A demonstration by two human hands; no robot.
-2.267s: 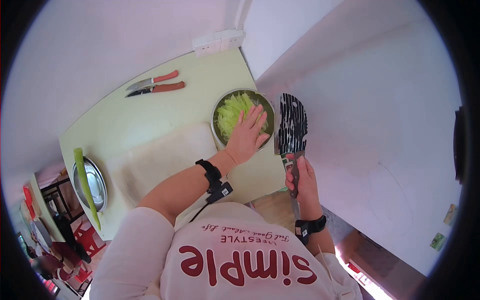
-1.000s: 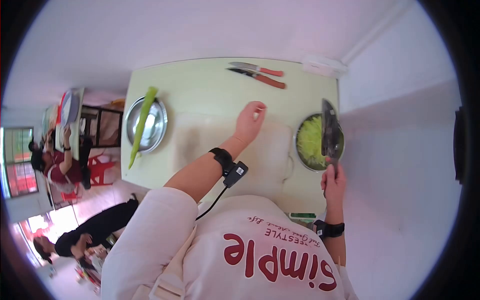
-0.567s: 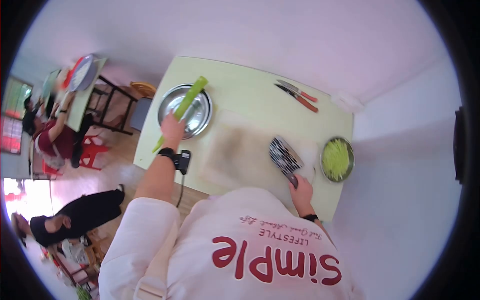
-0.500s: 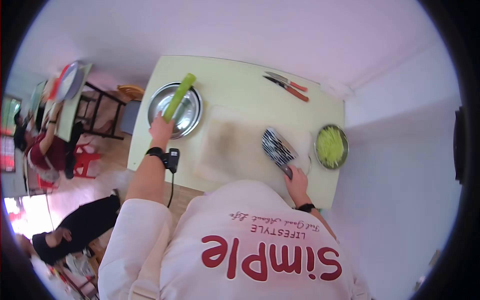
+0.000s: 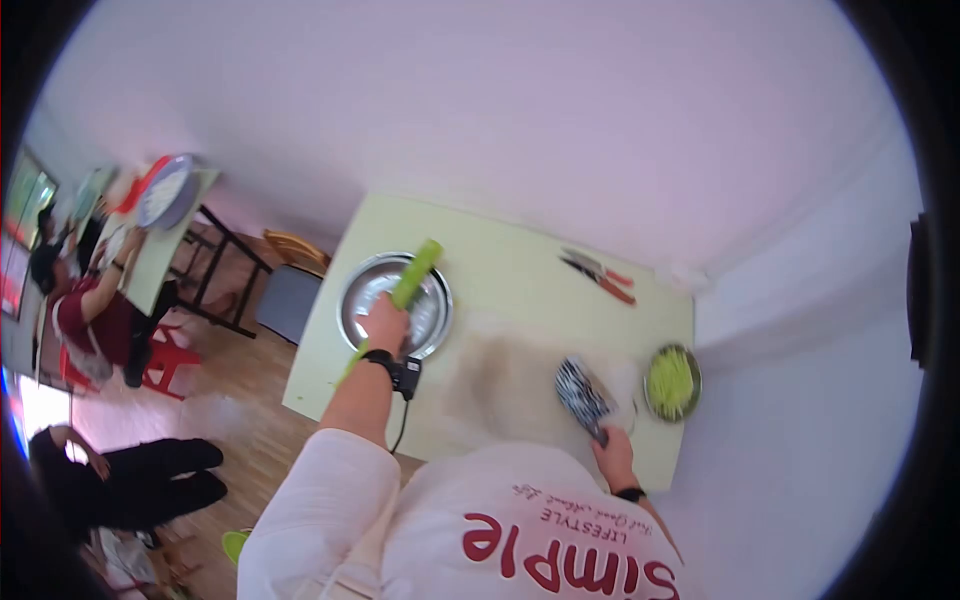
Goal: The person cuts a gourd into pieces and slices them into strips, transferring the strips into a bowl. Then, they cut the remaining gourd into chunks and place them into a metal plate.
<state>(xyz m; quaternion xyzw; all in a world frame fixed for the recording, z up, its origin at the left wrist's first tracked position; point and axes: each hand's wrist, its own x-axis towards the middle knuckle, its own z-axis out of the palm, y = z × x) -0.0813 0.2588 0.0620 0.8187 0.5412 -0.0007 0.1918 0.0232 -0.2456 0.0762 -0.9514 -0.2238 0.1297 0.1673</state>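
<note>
Here's the left hand [image 5: 384,326] over the basin [image 5: 443,332], fingers curled around the green stalk [image 5: 418,270], closed on it rather than spread. The stalk lies slantwise across the basin, one end poking past the far rim, the other coming out below the hand, past the near rim. Over on the other side, the right hand [image 5: 614,458] has its fingers wrapped around the handle of the cleaver [image 5: 578,388], its blade (dark, streaked with pale stripes) angled away from the body over the right part of the board [image 5: 480,415]. Whether that blade touches the board, I can't tell.

Right of the board sits the bowl [image 5: 699,398], holding a heap of pale green shreds [image 5: 670,382], near the table's right edge. Two knives [image 5: 612,284] lie close together toward the far side of the table [image 5: 480,245], handles pointing right. Both wrists wear black bands, the left one with a small box attached.

Off to the left, a chair [image 5: 288,303] stands beside the table, and beyond it a person in dark red [image 5: 92,325] sits at another table, an arm stretched toward a wide tub [image 5: 168,193].
</note>
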